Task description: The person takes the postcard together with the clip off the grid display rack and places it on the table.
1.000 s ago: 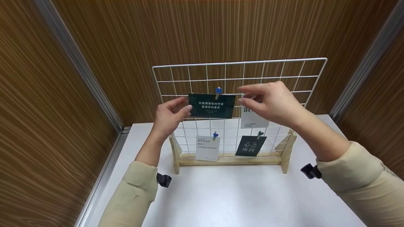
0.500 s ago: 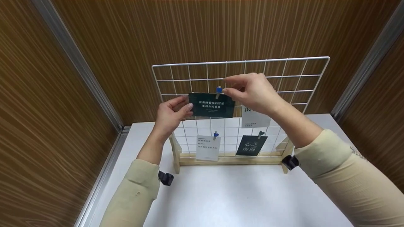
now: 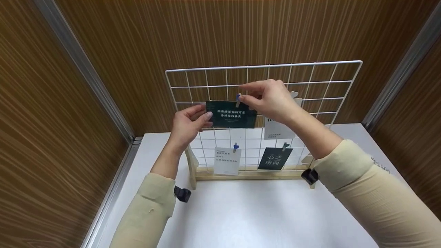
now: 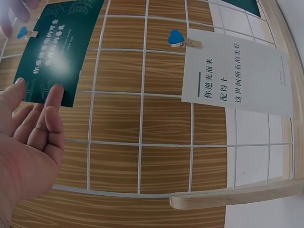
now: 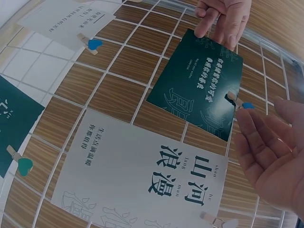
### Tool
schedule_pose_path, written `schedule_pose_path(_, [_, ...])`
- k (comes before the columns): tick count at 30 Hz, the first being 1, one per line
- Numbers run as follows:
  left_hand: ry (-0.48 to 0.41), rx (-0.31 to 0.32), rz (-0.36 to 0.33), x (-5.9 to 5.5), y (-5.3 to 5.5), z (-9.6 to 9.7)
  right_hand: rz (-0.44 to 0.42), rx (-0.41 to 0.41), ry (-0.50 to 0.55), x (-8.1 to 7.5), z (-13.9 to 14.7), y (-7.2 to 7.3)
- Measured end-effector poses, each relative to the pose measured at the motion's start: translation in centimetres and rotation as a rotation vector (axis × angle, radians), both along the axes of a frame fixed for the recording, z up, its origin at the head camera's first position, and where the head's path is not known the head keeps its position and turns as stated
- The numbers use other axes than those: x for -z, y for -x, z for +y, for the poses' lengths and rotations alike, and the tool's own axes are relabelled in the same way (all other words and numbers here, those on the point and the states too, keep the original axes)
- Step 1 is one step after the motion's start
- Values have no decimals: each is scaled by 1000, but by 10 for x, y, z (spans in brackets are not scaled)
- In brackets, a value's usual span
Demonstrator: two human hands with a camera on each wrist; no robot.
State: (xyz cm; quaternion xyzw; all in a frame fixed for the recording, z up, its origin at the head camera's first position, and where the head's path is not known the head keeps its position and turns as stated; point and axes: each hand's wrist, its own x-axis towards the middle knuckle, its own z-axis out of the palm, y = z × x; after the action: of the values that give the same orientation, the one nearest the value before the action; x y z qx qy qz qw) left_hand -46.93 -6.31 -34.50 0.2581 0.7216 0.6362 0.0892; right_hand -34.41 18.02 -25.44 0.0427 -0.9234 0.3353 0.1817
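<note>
Green card [image 3: 230, 120] is hanging upper-middle on the front of the white wire grid [image 3: 247, 66], with a blue heart clip [image 5: 240, 102] biting its top edge, right of centre. Whether that clip is also catching a wire, can't tell.

Left hand [image 3: 190, 124] is pinching the card's left end, thumb in front; probably steadying it, since one off-centre clip would be letting it swing. The grip is staying on the margin, so the printed lines are showing. Right hand [image 3: 272, 100] is bending loosely at the clip, a fingertip touching the heart, thumb and index standing apart; no firm squeeze showing. Likely it's sitting there because that's where the clip is for adjusting.

Rest of grid: white card [image 3: 227, 162] is hanging low left from another blue clip [image 4: 176, 37]; dark card [image 3: 275, 158] is hanging low right, tilted, its green clip [image 5: 24, 166] near one corner, which may be causing the slant. Larger white card [image 5: 128, 161] is hanging upper right, partly hidden behind the right hand in the head view. Wooden stand [image 3: 248, 175] is keeping the grid up on the desk [image 3: 220, 213].
</note>
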Motion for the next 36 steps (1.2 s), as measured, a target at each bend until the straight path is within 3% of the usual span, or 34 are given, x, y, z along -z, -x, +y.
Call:
schedule_pose_path(20, [0, -8, 16, 1, 0, 1, 13, -7, -109, 12, -4, 7])
schedule_pose_path(36, [-12, -20, 18, -1, -1, -1, -37, 6, -62, 13, -7, 9])
